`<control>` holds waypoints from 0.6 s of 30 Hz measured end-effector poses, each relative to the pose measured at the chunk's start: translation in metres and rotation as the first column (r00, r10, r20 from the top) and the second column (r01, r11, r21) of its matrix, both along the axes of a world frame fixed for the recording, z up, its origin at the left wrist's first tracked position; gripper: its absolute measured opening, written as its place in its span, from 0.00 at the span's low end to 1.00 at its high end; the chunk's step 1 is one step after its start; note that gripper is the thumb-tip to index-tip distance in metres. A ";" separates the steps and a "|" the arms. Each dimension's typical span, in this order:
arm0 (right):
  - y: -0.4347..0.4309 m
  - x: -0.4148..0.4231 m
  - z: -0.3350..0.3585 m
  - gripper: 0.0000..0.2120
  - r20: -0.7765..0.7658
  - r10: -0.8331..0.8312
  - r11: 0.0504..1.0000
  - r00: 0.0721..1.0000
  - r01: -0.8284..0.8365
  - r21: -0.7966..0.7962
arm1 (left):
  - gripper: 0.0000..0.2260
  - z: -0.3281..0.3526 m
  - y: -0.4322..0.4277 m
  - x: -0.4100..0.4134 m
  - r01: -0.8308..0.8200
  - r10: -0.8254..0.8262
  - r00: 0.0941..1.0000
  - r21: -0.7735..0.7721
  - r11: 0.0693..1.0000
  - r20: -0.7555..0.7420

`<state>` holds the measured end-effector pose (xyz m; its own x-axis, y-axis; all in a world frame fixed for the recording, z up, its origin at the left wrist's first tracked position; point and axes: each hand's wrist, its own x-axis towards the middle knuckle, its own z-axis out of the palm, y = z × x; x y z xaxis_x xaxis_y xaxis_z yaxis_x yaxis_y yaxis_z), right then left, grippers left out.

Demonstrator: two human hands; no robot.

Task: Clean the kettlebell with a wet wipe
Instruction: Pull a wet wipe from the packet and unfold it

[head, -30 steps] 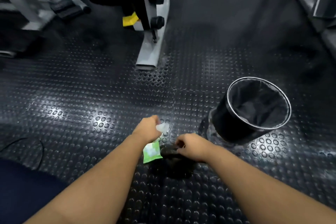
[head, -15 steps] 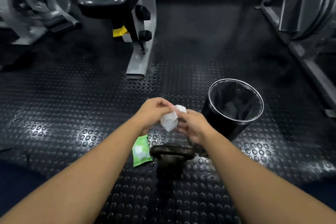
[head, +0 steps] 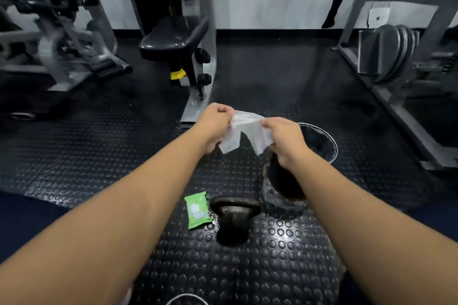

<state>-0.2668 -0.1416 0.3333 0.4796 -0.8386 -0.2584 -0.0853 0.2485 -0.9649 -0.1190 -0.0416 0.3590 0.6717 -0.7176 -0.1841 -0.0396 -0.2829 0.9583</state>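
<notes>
White wipe (head: 244, 132) pinched at top edge by left hand (head: 215, 123) and right hand (head: 285, 140), raised well above kettlebell (head: 234, 218) standing on studded floor (head: 285, 267), just beside green pack (head: 197, 209). Draw both corners apart evenly until fully unfolded; pull gently to avoid tearing. Lay flat across one palm before lowering to kettlebell handle. Hold clear of bin (head: 324, 140) rim just beyond right hand.
</notes>
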 end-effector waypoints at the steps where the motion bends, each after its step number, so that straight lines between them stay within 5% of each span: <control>1: 0.003 -0.002 0.007 0.07 0.015 0.006 0.998 1.000 -0.007 0.061 | 0.07 0.008 0.004 -0.006 -0.013 0.013 1.000 0.002 1.000 0.007; 6: 0.015 -0.024 0.034 0.10 0.081 0.070 0.997 0.994 -0.073 0.031 | 0.21 0.044 0.025 -0.034 0.256 -0.258 0.966 0.094 0.962 0.009; 10: 0.018 -0.050 0.054 0.14 0.057 0.101 0.995 0.993 -0.100 -0.019 | 0.13 0.064 0.036 -0.030 0.381 -0.410 0.906 0.215 0.899 0.108; 14: 0.032 -0.059 0.074 0.10 0.067 0.105 0.994 0.992 -0.104 -0.030 | 0.10 0.069 0.042 -0.021 0.433 -0.433 0.901 0.055 0.899 -0.016; 18: 0.047 -0.060 0.064 0.14 0.111 0.100 0.986 0.989 -0.113 0.120 | 0.07 0.039 0.049 -0.013 0.379 -0.379 0.925 0.006 0.925 0.016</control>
<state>-0.3269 -0.0950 0.3975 0.5939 -0.7455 -0.3025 -0.0184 0.3633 -0.9315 -0.1319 0.0073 0.3982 0.3524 -0.9189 -0.1772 -0.1607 -0.2460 0.9559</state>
